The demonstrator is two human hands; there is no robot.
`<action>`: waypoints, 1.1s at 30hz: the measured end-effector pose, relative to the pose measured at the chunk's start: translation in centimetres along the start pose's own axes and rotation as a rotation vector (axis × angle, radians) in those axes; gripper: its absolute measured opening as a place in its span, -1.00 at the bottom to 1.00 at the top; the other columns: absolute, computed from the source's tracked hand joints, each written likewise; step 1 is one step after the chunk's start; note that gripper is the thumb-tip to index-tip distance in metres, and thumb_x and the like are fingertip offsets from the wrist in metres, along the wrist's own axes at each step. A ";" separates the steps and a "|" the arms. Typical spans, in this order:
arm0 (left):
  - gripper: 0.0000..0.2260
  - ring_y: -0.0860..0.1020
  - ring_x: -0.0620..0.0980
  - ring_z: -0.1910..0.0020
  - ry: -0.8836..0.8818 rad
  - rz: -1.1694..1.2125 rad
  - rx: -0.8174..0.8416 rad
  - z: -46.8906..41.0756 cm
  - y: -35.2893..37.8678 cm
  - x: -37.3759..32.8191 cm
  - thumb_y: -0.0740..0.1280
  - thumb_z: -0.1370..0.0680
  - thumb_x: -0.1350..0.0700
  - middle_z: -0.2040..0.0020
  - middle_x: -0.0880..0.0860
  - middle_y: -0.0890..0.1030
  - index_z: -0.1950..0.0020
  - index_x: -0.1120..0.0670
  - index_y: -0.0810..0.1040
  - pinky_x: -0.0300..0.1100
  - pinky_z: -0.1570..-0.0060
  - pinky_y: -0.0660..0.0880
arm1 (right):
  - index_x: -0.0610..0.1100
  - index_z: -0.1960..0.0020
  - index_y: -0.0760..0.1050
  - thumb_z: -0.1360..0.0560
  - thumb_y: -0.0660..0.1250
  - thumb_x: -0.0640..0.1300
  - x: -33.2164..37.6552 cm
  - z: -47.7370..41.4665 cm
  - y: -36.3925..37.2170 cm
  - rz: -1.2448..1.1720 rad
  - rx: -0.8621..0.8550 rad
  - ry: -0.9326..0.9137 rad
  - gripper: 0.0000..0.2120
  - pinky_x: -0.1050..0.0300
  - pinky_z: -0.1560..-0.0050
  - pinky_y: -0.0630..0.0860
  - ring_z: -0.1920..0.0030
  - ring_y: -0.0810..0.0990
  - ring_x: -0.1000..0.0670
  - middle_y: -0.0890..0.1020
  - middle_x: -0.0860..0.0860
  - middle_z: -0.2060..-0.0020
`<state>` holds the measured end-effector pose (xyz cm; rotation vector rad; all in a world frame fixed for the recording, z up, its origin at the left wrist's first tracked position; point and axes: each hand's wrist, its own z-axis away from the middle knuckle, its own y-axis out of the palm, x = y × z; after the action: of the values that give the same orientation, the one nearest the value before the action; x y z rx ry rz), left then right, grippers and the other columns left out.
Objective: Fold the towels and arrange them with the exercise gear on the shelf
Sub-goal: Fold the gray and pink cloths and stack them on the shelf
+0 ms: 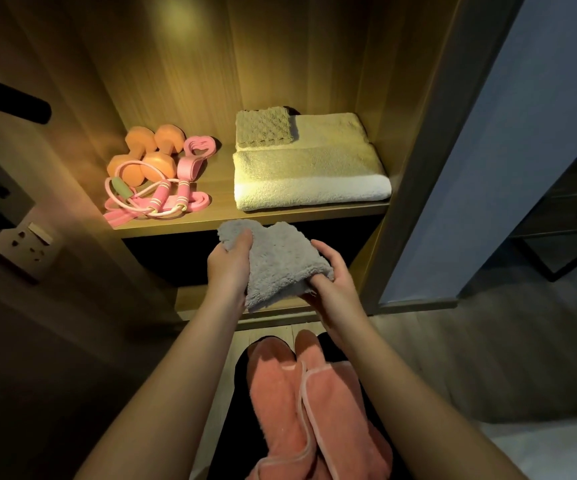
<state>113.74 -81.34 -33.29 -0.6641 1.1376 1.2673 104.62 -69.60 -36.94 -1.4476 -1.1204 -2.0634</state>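
A folded grey towel (276, 261) hangs in the air just below the lit shelf (224, 188). My left hand (228, 268) grips its left edge with the thumb on top, and my right hand (332, 282) holds its lower right corner. On the shelf lies a large folded white towel (311, 174) with a small waffle-textured towel (264, 128) on its back left corner. Left of them sit orange dumbbells (148, 155), a pink jump rope (148, 199) and pink resistance bands (193, 157). A pink towel (314, 403) lies draped over my lap.
The wooden cabinet has side walls close on both sides and a lower shelf (211, 299) behind my hands. A wall socket (20, 244) is on the left. A blue-grey wall panel (488, 168) and a dark frame (564, 237) stand at the right.
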 end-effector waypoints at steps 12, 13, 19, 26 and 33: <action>-0.94 0.65 -0.15 0.00 0.384 -0.065 -0.081 0.5 -0.1 1.2 0.32 -0.61 0.02 -0.04 -0.07 0.65 -0.07 -0.11 0.52 -0.13 0.05 0.63 | 0.03 -0.16 0.62 -0.57 0.32 -0.24 0.6 -0.7 0.5 -0.043 -0.241 -0.048 -0.74 0.05 0.05 0.64 -0.09 0.66 -0.01 0.69 0.02 -0.07; -0.92 0.64 -0.15 -0.02 0.382 -0.061 -0.056 0.3 -0.4 1.2 0.32 -0.61 0.01 -0.06 -0.08 0.64 -0.09 -0.12 0.52 -0.15 0.05 0.62 | 0.04 -0.18 0.61 -0.56 0.29 -0.30 0.9 -0.6 0.0 -0.102 -0.159 0.009 -0.68 0.08 0.07 0.63 -0.09 0.67 -0.02 0.68 -0.01 -0.10; -0.77 0.64 -0.05 -0.10 0.288 -0.138 0.132 -0.9 -1.8 0.8 0.31 -0.60 -0.04 -0.13 -0.05 0.65 -0.25 -0.05 0.51 -0.06 -0.05 0.60 | -0.11 -0.51 0.29 -0.50 0.36 -0.12 2.8 -0.3 -4.6 -0.315 0.448 0.311 -0.39 -0.25 -0.39 0.36 -0.42 0.40 -0.19 0.44 -0.16 -0.41; -0.78 0.56 -0.12 0.31 0.211 -0.395 0.241 -3.4 0.8 0.2 0.22 -0.63 -0.07 0.24 -0.09 0.61 0.00 0.05 0.56 -0.27 0.34 0.45 | -0.13 -0.09 0.58 -0.59 0.27 0.07 4.3 -5.6 -2.2 0.318 -0.039 0.210 -0.71 -0.02 -0.01 0.64 0.02 0.70 -0.06 0.71 -0.08 0.02; -0.73 0.43 0.01 0.25 0.281 -0.633 -0.025 -10.5 5.5 -1.5 0.11 -0.67 -0.03 0.22 0.04 0.48 0.09 0.10 0.43 -0.08 0.28 0.31 | -0.12 0.07 0.43 -0.64 0.14 0.06 5.5 -13.8 -0.8 0.772 -0.229 -0.178 -0.73 0.26 0.36 0.32 0.27 0.44 0.11 0.49 0.04 0.25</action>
<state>105.63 -90.01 -34.49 -1.1402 1.0166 0.6605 93.49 -79.18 -34.36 -1.8228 -0.2754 -1.5506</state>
